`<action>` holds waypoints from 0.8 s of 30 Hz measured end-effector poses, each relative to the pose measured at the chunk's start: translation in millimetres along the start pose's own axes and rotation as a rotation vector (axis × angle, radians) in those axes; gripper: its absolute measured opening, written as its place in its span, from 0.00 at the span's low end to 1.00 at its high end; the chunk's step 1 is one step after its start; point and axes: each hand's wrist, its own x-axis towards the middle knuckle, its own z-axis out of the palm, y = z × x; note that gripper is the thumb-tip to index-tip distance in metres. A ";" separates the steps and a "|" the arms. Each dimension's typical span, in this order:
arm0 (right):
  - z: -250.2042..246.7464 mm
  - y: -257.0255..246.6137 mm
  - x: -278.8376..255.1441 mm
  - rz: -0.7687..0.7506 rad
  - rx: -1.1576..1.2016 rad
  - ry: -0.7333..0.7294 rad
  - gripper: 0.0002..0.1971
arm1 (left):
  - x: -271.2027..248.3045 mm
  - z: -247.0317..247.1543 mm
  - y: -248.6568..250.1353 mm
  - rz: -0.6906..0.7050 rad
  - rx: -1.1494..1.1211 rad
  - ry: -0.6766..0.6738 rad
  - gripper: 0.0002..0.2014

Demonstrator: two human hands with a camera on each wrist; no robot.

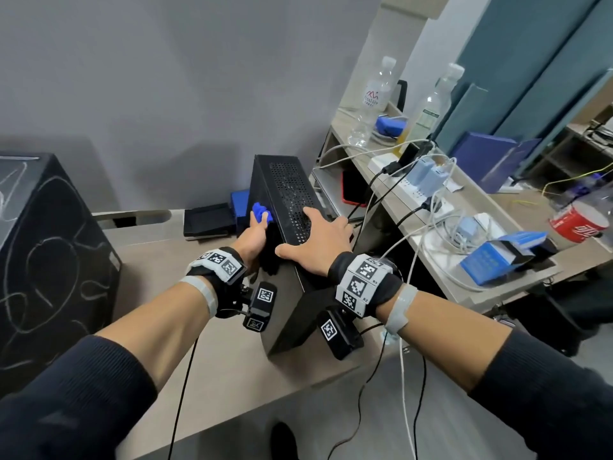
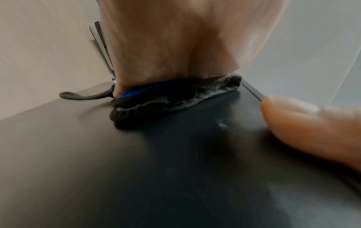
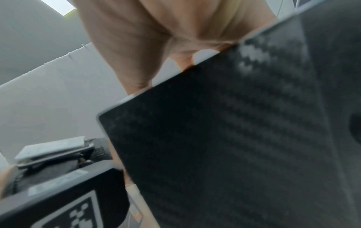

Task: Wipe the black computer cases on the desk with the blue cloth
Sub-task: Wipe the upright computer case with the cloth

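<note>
A slim black computer case [image 1: 292, 200] with a perforated top stands upright mid-desk. My left hand [image 1: 257, 229] grips a bunched blue cloth [image 1: 262, 214] and presses it against the case's left side panel [image 2: 136, 169]. In the left wrist view the cloth [image 2: 175, 95] is squashed under the hand [image 2: 175, 46], with the thumb [image 2: 312, 131] lying out on the panel. My right hand [image 1: 318, 242] lies flat on the case's top, fingers spread; in the right wrist view the hand [image 3: 156, 30] sits over the case's edge [image 3: 215, 138]. A larger black case [image 1: 49, 260] with pale scribbles stands at far left.
Behind the slim case lie a flat black device [image 1: 207, 222] and a blue box [image 1: 240, 200]. The side desk on the right carries two plastic bottles [image 1: 373, 101], a power strip [image 1: 408, 180] with many cables, a blue carton [image 1: 497, 257] and a red can [image 1: 578, 224]. Cables hang off the desk front [image 1: 199, 360].
</note>
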 end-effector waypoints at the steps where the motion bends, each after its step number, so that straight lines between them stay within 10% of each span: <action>1: -1.1 0.5 1.8 -0.003 -0.003 0.003 0.51 | -2.3 4.4 3.3 -0.013 0.030 0.010 0.60; 9: 8.1 -3.9 -3.3 -0.077 -0.035 -0.063 0.55 | -105.8 16.4 38.5 -0.015 -0.044 0.008 0.28; 15: 11.9 -2.7 -16.3 -0.076 -0.029 -0.040 0.52 | -158.9 31.2 30.0 0.097 -0.001 -0.054 0.24; 24: 29.2 -11.0 -81.8 -0.338 0.124 0.117 0.26 | -214.9 9.0 7.9 0.135 -0.075 0.026 0.09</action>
